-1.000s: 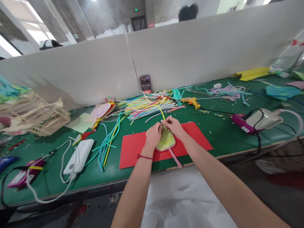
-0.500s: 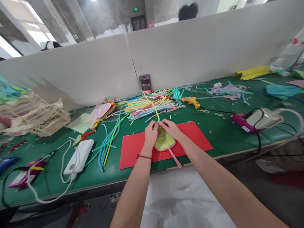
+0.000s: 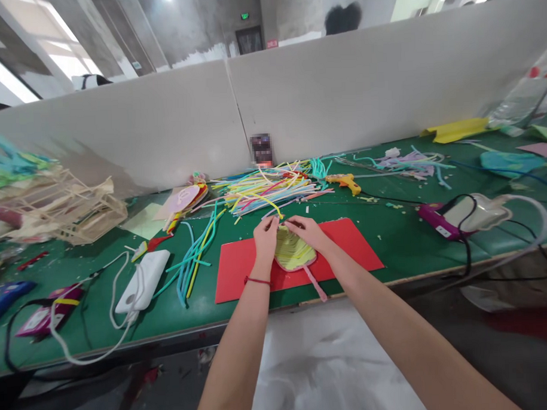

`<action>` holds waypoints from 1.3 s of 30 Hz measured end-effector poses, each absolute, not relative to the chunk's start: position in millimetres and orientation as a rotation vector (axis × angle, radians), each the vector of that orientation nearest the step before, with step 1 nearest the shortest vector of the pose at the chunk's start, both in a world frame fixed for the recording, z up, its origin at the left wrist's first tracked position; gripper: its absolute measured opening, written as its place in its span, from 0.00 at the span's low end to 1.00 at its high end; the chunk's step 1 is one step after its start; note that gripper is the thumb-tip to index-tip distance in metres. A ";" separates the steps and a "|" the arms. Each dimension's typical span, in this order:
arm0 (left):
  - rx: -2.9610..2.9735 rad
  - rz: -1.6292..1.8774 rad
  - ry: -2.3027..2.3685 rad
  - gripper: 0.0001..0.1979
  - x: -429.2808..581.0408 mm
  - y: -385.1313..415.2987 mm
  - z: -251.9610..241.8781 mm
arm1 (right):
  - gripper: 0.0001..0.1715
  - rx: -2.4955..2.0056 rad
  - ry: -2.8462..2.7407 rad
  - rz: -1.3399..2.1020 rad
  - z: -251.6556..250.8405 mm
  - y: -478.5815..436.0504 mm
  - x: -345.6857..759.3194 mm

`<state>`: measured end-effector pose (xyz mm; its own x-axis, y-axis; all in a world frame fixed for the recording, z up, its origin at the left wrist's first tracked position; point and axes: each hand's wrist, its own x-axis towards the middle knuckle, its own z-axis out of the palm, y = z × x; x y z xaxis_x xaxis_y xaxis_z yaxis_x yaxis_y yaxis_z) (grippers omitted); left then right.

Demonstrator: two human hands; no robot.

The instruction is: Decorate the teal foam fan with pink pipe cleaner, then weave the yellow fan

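A fan-shaped piece (image 3: pixel 295 252) with yellow-green rows, a pink rim and a pink handle (image 3: pixel 315 283) lies over a red sheet (image 3: pixel 349 244). At its far edge, my left hand (image 3: pixel 266 234) pinches a yellow pipe cleaner (image 3: pixel 274 205), whose free length arches away toward the back. My right hand (image 3: pixel 305 230) is closed in a pinch at the upper right edge of the fan-shaped piece. The fingers cover that edge, so the exact join is hidden.
A heap of coloured pipe cleaners (image 3: pixel 264 190) lies behind my hands, beside a yellow glue gun (image 3: pixel 344 182). Left are loose teal stems (image 3: pixel 186 268), a white power bank (image 3: pixel 143 282) and a stick model (image 3: pixel 83 205). A purple box (image 3: pixel 442 222) with cables sits right.
My left hand has shifted slightly left, and a small gap between the hands has widened. The yellow pipe cleaner now leans and bends left. The fan-shaped piece has moved slightly left.
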<state>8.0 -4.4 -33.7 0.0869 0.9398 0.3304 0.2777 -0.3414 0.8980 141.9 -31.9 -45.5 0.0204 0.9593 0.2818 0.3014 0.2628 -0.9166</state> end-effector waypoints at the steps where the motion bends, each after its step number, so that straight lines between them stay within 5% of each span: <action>1: 1.715 1.280 1.202 0.11 8.2 -4.9 -33.5 | 0.18 -1.230 -1.480 0.806 -45.1 -31.7 142.3; 12: 1.913 1.220 1.171 0.07 10.8 -11.9 -30.4 | 0.25 -1.225 -1.379 0.848 -47.9 -29.5 148.1; 39: 1.906 0.999 1.129 0.13 13.0 -11.4 -31.0 | 0.21 -1.162 -1.458 0.879 -43.6 -32.3 144.5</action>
